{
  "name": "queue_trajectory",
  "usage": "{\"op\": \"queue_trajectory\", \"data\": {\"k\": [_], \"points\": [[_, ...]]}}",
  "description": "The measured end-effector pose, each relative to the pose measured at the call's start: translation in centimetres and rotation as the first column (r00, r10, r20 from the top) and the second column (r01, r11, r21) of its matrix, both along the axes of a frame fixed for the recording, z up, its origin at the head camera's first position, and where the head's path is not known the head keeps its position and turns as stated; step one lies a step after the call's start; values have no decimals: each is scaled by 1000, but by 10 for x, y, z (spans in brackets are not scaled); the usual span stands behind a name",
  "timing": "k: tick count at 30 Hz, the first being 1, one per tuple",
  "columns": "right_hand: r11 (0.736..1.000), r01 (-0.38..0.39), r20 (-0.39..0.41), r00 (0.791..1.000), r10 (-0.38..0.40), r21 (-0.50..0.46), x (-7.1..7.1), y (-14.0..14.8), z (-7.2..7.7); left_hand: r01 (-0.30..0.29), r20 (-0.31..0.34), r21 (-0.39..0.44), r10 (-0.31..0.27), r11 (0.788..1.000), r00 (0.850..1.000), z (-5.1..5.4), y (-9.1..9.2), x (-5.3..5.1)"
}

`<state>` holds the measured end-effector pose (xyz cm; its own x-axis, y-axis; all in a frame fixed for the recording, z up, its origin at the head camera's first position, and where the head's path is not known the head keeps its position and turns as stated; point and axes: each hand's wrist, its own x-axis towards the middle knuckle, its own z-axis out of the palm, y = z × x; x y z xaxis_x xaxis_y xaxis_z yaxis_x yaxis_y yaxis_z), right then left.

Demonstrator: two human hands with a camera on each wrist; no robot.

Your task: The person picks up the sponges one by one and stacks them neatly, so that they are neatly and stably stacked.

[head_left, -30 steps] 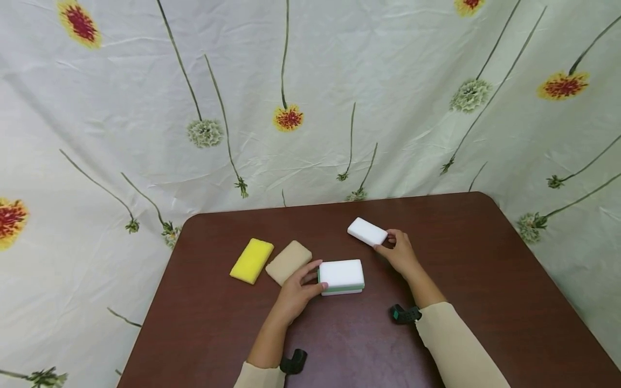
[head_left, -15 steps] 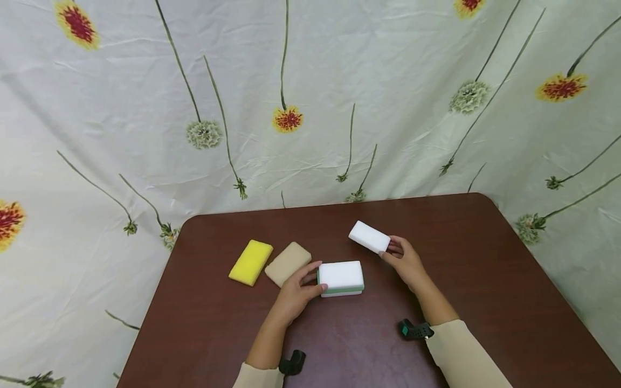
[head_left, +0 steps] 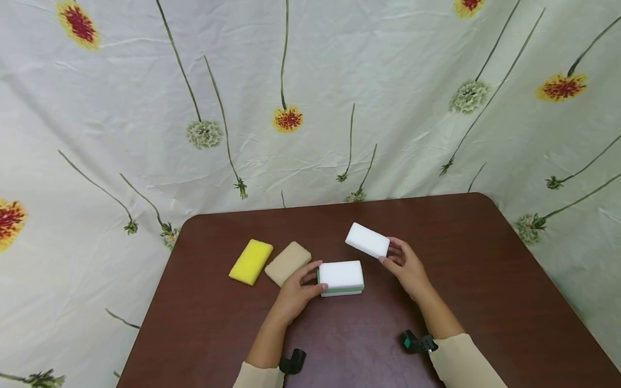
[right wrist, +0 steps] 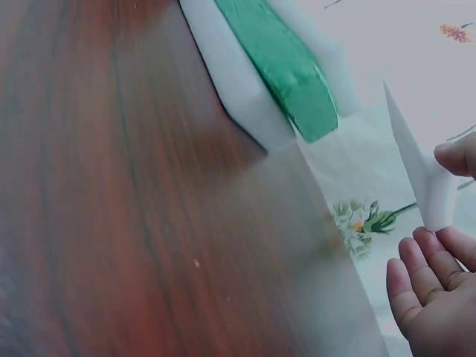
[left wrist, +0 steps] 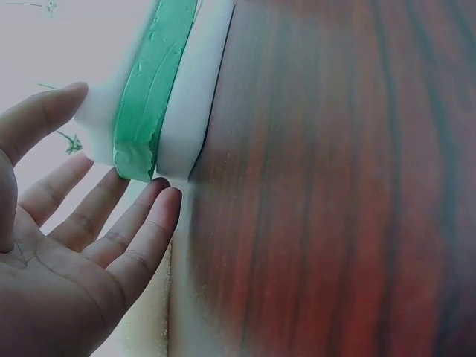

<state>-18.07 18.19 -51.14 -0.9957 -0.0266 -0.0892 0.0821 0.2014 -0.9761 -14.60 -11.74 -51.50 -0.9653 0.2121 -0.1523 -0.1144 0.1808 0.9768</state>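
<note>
A layered stack of sponges, white over green over white, lies on the brown table. At its left end, my left hand holds it with thumb and fingers at the corners; the left wrist view shows the thumb tip against the upper white sponge and fingertips around the green layer. My right hand pinches another white sponge by its right end, thumb on the near side. That sponge is behind and right of the stack, apart from it, and looks raised and tilted in the right wrist view.
A yellow sponge and a beige sponge lie left of the stack, the beige one partly behind my left hand. Beyond the table's far edge hangs a flower-printed white cloth.
My right hand has drawn back toward me and slightly right, bringing the white sponge a little nearer and turning it slightly. My left hand and the stack have stayed in place.
</note>
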Motion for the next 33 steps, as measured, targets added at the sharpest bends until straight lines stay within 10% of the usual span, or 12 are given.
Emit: {"op": "queue_trajectory", "data": {"k": [20,33], "points": [[990,-114,-261,957,130,78,20,-18,3,4,4,-18,-4,1000,1000,1,0,-1],[975,-173,-295,933,206,137,26,-31,2,13,-7,-17,-13,1000,1000,0,-1,0]]}}
